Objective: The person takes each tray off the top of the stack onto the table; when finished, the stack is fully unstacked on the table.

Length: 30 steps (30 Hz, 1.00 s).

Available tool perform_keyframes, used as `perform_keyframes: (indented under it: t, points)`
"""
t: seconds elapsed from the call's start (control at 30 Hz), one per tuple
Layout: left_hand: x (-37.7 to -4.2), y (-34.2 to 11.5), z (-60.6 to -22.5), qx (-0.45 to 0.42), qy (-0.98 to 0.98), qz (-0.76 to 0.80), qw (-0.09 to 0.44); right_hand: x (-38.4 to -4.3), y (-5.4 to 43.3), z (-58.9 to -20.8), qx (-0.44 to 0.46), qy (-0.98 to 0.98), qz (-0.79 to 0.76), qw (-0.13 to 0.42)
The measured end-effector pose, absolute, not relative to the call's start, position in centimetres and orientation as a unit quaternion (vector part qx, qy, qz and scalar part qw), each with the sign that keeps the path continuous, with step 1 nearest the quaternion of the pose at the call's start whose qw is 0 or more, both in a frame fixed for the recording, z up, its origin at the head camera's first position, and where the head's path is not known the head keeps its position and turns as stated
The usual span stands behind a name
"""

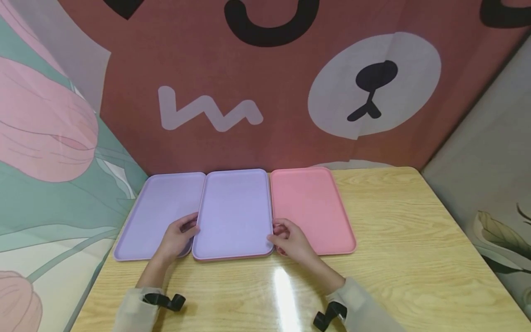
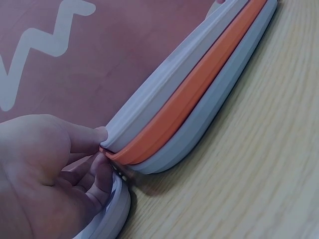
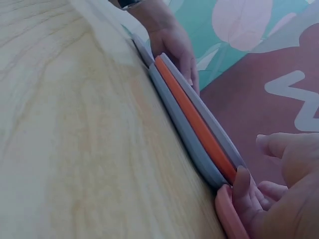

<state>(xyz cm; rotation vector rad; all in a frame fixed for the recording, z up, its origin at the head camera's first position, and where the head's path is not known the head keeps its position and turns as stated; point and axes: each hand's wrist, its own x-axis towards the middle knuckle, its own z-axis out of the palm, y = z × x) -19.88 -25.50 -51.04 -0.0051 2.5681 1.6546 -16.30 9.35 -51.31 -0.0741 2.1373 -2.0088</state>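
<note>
A stack of three shallow rectangular trays lies mid-table: a purple tray (image 1: 234, 212) on top, an orange-red tray (image 2: 184, 109) beneath it and a greyish tray (image 2: 199, 132) lowest. At the stack's left edge, my left hand (image 1: 176, 237) pinches the top rim, thumb above and fingers below at the orange-red rim. My right hand (image 1: 292, 242) is at the opposite edge. In the right wrist view one fingertip (image 3: 242, 177) touches the stack's side while another digit is raised apart from it. Whether the left fingers also hold the orange-red tray I cannot tell.
Left of the stack lies another purple tray (image 1: 159, 216), partly behind my left hand. A pink tray (image 1: 311, 207) adjoins the stack's right side. Wood-grain tabletop (image 1: 406, 240) extends to the right and front, and a printed cloth (image 1: 286, 143) hangs along the back edge.
</note>
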Motion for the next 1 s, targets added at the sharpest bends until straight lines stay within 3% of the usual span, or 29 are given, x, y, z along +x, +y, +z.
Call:
perform_keyframes:
  t: [1.0]
  points:
    - [-19.69, -25.36, -50.88, -0.013, 0.826, 0.562, 0.051, -16.53, 8.38, -51.88, 0.001, 0.772, -0.634, 0.054]
